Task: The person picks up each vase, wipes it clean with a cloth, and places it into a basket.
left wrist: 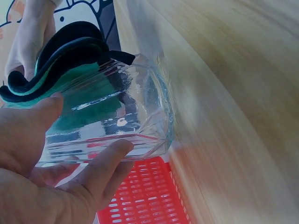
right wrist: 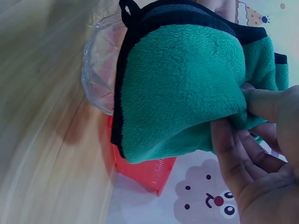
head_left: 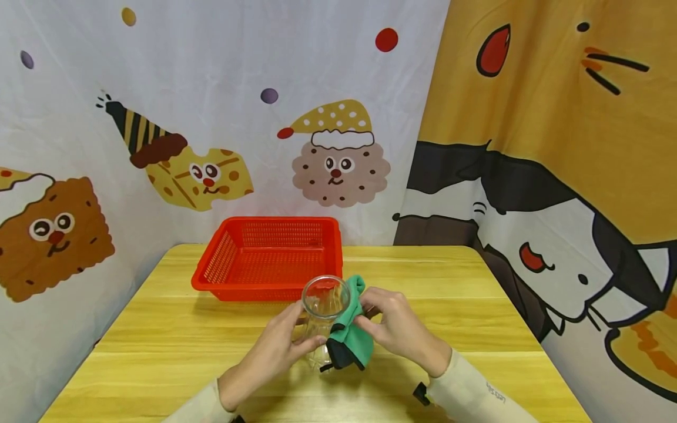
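A clear glass jar [head_left: 317, 329] with a round open mouth stands nearly upright in front of me, its faceted base showing in the left wrist view. My left hand [head_left: 282, 341] grips the jar [left wrist: 112, 112] from its left side, thumb on the near face and fingers round the far one. Against the jar's right side lies a green cloth [head_left: 359, 338] with black edging and a small black loop. My right hand [head_left: 394, 323] pinches that cloth [right wrist: 182, 84] between thumb and fingers, folded into several layers. The cloth hides part of the jar in the right wrist view.
A red plastic basket [head_left: 275, 264] with perforated walls sits at the back of the wooden table [head_left: 433, 282], just behind the jar. A curtain [head_left: 211, 76] printed with cartoon figures hangs behind the table and along its sides.
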`<state>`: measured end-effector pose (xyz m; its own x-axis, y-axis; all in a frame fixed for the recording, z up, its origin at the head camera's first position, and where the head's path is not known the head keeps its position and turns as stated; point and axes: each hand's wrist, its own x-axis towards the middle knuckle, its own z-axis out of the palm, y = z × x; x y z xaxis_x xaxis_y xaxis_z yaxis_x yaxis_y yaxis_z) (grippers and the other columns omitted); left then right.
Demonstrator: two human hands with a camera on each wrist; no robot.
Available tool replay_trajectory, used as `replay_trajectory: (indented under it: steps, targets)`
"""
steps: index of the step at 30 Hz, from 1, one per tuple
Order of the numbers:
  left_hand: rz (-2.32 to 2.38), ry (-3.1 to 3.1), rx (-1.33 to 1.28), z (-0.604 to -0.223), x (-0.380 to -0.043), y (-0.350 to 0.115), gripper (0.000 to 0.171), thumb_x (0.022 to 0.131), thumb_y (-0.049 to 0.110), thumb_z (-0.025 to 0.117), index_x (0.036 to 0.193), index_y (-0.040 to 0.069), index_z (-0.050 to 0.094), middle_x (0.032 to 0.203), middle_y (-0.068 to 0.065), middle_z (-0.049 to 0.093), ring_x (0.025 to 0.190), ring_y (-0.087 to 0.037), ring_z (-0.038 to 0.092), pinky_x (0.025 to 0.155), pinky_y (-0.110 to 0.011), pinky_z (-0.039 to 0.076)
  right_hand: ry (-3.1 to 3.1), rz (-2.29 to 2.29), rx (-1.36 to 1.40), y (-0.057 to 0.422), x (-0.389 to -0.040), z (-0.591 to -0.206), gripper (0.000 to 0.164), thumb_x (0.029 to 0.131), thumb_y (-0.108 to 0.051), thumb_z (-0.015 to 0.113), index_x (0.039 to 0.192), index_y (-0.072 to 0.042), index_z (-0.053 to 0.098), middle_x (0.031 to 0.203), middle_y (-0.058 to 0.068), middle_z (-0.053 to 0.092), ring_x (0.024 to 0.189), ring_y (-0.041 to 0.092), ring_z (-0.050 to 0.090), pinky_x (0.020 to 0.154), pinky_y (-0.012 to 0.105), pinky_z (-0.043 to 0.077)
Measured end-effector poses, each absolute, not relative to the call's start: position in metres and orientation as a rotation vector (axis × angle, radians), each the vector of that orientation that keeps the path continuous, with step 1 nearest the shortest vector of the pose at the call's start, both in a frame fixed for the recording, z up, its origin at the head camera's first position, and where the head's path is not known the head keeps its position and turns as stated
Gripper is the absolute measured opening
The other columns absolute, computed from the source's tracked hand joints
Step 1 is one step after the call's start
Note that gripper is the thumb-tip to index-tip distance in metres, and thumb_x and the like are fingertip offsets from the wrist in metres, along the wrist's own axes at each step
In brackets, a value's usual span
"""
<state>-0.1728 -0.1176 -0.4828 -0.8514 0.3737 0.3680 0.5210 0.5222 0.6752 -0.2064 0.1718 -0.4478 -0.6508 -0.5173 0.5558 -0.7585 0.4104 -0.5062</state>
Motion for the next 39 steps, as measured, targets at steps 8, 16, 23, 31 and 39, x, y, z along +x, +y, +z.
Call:
replay_trajectory:
  steps: [8,16,23,31,39]
  targets:
    - [-1.234,-2.584,-0.769,-0.483,-0.172,-0.118,0.069,0.104,0.027,0.092,0.162,0.007,0.061,0.151,-0.017,0.077,0.130,-0.040,0.081,0.104,-0.056,0.073,-2.469,1.039,1.153,0.171,-0.207,-0.445,0.016,0.100,0.005,0.086,0.102,-0.010,0.081,0.102,0.002,0.083,0.089,0.006,0.080,0.077,0.015,0.069]
    - [-1.246,-2.584,-0.765,-0.483,-0.171,-0.118,0.069,0.104,0.026,0.092,0.163,0.012,0.061,0.152,-0.014,0.076,0.131,-0.040,0.081,0.105,-0.056,0.073,-2.562,0.898,1.180,0.169,-0.209,-0.444,0.023,0.095,0.007,0.091,0.091,-0.011,0.077,0.090,0.000,0.076,0.081,0.000,0.070,0.071,0.010,0.064]
    - [-1.252,-2.586,-0.755,-0.483,-0.171,-0.118,0.068,0.103,0.029,0.092,0.162,0.014,0.061,0.153,-0.014,0.076,0.130,-0.041,0.081,0.104,-0.057,0.073,-2.709,0.829,1.190,0.170,-0.209,-0.450,0.037,0.096,0.004,0.092,0.079,-0.014,0.065,0.080,-0.005,0.060,0.072,-0.005,0.049,0.057,0.010,0.050]
    - [-1.270,-2.591,-0.742,-0.483,-0.172,-0.117,0.069,0.104,0.029,0.092,0.162,0.010,0.061,0.153,-0.018,0.075,0.130,-0.045,0.081,0.102,-0.057,0.074,-2.853,0.786,1.171,0.169,-0.210,-0.461,0.034,0.099,0.004,0.090,0.081,-0.014,0.067,0.081,-0.004,0.065,0.071,-0.003,0.051,0.056,0.009,0.050]
    - [-1.245,-2.593,-0.748,-0.482,-0.171,-0.117,0.070,0.104,0.031,0.092,0.163,0.010,0.060,0.154,-0.018,0.074,0.130,-0.044,0.081,0.102,-0.058,0.073,-2.902,0.791,1.182,0.171,-0.212,-0.471,0.027,0.097,0.005,0.090,0.083,-0.011,0.074,0.080,-0.002,0.073,0.069,-0.004,0.056,0.058,0.010,0.055]
